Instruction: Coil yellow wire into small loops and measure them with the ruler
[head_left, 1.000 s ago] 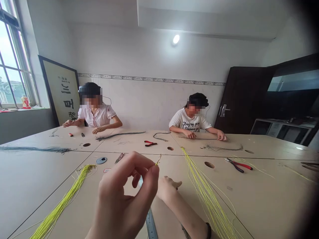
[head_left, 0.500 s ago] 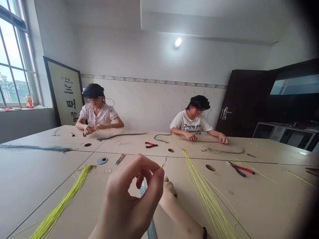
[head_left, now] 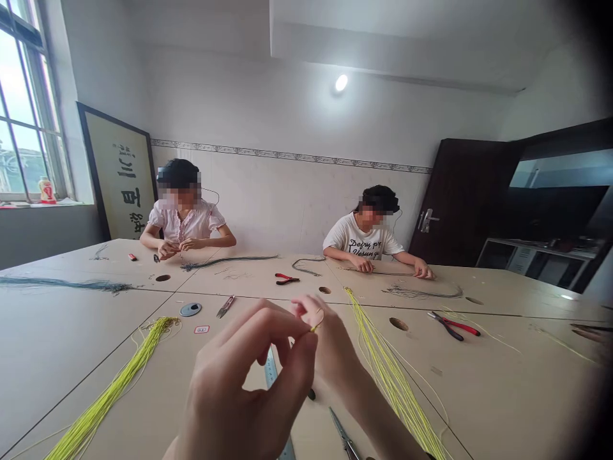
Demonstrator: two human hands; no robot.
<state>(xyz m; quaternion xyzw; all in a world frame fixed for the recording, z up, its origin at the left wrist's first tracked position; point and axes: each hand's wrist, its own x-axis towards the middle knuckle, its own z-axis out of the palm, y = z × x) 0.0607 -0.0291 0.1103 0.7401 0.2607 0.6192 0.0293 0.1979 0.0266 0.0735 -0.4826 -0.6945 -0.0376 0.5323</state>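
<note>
In the foreground my left hand [head_left: 253, 377] is closed, thumb and forefinger pinching the end of a yellow cord [head_left: 314, 329]. A thin pale loop of thread curls up from that end. Just behind it is my right hand [head_left: 330, 338], raised and smeared by motion, its fingers partly hidden behind the left hand. Whether it touches the thread cannot be made out. Below the hands lie a metal ruler [head_left: 271, 370], half covered by my left hand, and a pointed metal tool [head_left: 342, 434].
Bundles of yellow cords lie to the left [head_left: 119, 383] and right [head_left: 383, 364]. Red-and-black pliers [head_left: 454, 324], thread snips [head_left: 226, 306] and a small label [head_left: 202, 329] rest on the table [head_left: 158, 409]. Across it, two people handle dark cords; another pair of red-handled pliers [head_left: 287, 279] lies between.
My right hand has risen from the tabletop to beside the cord end, uncovering the pointed metal tool. My left hand keeps its pinch in nearly the same place. The view has shifted slightly.
</note>
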